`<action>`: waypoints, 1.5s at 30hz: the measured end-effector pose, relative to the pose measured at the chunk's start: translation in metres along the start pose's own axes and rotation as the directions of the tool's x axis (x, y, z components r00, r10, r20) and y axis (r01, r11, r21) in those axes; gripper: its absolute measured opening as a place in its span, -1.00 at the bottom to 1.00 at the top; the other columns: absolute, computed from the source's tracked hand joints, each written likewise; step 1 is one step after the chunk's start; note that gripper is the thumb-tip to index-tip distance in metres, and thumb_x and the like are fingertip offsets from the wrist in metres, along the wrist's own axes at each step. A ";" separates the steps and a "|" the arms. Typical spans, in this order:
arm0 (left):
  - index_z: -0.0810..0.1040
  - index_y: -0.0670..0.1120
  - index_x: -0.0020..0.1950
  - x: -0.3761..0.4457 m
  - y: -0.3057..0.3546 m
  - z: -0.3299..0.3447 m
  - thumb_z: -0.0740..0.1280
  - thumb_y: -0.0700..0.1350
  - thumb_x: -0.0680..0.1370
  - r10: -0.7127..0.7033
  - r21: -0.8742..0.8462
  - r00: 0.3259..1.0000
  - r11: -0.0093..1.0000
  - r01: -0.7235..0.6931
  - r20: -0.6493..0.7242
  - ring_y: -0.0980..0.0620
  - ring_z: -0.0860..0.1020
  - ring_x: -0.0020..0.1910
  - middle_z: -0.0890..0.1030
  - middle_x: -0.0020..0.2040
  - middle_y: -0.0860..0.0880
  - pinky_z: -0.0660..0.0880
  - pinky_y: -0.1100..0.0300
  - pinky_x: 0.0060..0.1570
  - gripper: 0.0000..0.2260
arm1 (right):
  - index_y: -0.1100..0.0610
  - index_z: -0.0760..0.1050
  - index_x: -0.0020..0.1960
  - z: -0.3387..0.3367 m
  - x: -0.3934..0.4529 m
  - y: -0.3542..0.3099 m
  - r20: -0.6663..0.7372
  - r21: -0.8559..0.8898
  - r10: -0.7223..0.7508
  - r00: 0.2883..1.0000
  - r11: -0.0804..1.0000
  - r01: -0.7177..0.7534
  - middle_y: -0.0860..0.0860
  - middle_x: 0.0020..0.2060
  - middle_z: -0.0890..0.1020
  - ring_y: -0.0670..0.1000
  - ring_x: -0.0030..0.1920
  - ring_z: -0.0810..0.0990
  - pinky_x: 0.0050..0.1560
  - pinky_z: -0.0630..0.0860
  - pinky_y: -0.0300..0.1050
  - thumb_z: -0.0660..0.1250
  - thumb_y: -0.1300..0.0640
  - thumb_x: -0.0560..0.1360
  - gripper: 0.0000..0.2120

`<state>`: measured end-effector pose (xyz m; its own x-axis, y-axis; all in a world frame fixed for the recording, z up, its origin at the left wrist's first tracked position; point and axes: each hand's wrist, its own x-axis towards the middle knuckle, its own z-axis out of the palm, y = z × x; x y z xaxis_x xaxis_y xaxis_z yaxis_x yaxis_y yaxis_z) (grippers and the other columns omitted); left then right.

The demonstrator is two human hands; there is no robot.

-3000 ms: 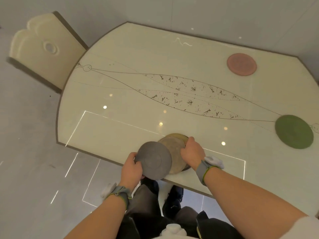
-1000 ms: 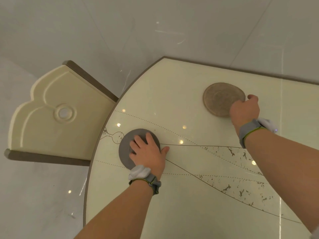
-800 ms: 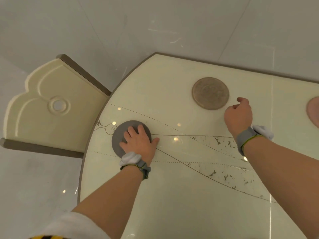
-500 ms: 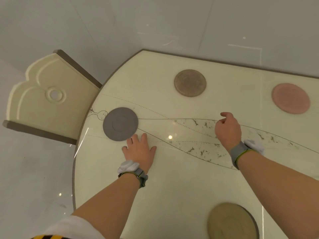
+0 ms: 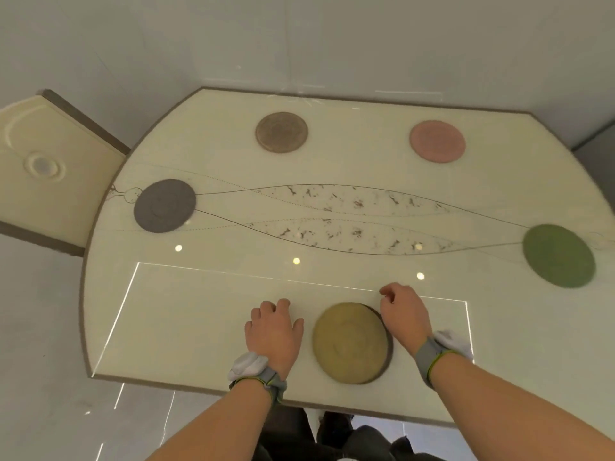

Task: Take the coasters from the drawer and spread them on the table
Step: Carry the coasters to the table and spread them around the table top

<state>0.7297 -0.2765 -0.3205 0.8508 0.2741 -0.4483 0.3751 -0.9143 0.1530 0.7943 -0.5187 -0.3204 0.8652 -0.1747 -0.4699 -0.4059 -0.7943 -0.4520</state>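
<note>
Several round coasters lie spread on the cream table (image 5: 206,327): brown (image 5: 281,132) and pink (image 5: 437,141) at the back, grey (image 5: 164,205) at the left, green (image 5: 558,255) at the right. An ochre coaster (image 5: 349,342) lies near the front edge, with a dark rim of something under it showing on its right side. My left hand (image 5: 274,334) rests on the table just left of it, fingers bent, holding nothing. On the other side, my right hand (image 5: 402,319) is loosely curled against the ochre coaster's right edge, also holding nothing.
A cream carved chair back (image 5: 43,174) stands off the table's left end. The table's front edge (image 5: 299,402) runs just below my wrists, with my legs (image 5: 332,437) under it. Grey floor surrounds the table.
Both hands left the grey and brown coasters where they lie and drew back to the front edge. They now flank the ochre coaster, and the view has pulled back and taken in the green coaster.
</note>
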 end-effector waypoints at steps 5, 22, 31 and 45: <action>0.45 0.01 0.35 -0.032 0.024 0.032 0.32 0.20 0.55 -0.082 -0.120 0.995 0.989 0.088 0.057 -0.07 0.54 0.15 0.56 0.21 -0.02 0.44 0.09 -0.03 -0.56 | 0.08 0.57 0.26 0.007 -0.036 0.041 -0.001 0.071 0.086 0.996 0.994 -0.086 0.11 0.20 0.62 0.15 0.16 0.62 0.14 0.51 -0.06 0.19 0.18 0.59 -0.70; 0.55 -0.13 0.05 -0.042 0.019 0.054 0.37 -0.09 0.59 -0.178 -0.473 0.981 0.860 0.192 0.075 -0.14 0.57 -0.09 0.64 -0.08 -0.10 0.43 0.07 -0.16 -0.87 | 0.13 0.58 0.19 0.041 -0.072 0.046 0.042 0.407 0.325 0.945 0.858 -0.313 0.05 -0.02 0.65 0.08 -0.06 0.56 -0.05 0.43 -0.09 0.29 0.11 0.57 -0.76; 0.52 -0.05 0.13 -0.036 -0.061 0.019 0.20 -0.15 0.65 -0.248 -0.718 0.968 0.667 0.199 0.039 -0.12 0.58 -0.16 0.63 -0.11 -0.09 0.52 0.06 -0.17 -0.87 | 0.13 0.42 0.27 0.068 -0.100 0.036 0.037 0.354 0.365 0.930 0.866 -0.353 0.13 -0.08 0.68 0.21 -0.14 0.69 0.01 0.63 0.10 0.21 0.11 0.49 -0.65; 0.38 -0.07 0.52 -0.018 -0.123 0.001 0.22 -0.22 0.61 -0.300 -0.693 0.952 0.675 0.253 0.056 -0.13 0.56 -0.01 0.57 0.13 -0.09 0.52 0.02 -0.01 -0.54 | 0.19 0.35 0.37 0.088 -0.158 0.022 0.057 0.572 0.487 0.872 0.699 -0.428 0.20 -0.04 0.60 0.20 -0.23 0.68 -0.27 0.62 -0.03 0.08 0.37 0.56 -0.60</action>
<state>0.6682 -0.1690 -0.3324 0.6772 0.5182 -0.5224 0.7237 -0.3404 0.6004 0.6229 -0.4573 -0.3227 0.5395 -0.5057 -0.6732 -0.8230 -0.1478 -0.5485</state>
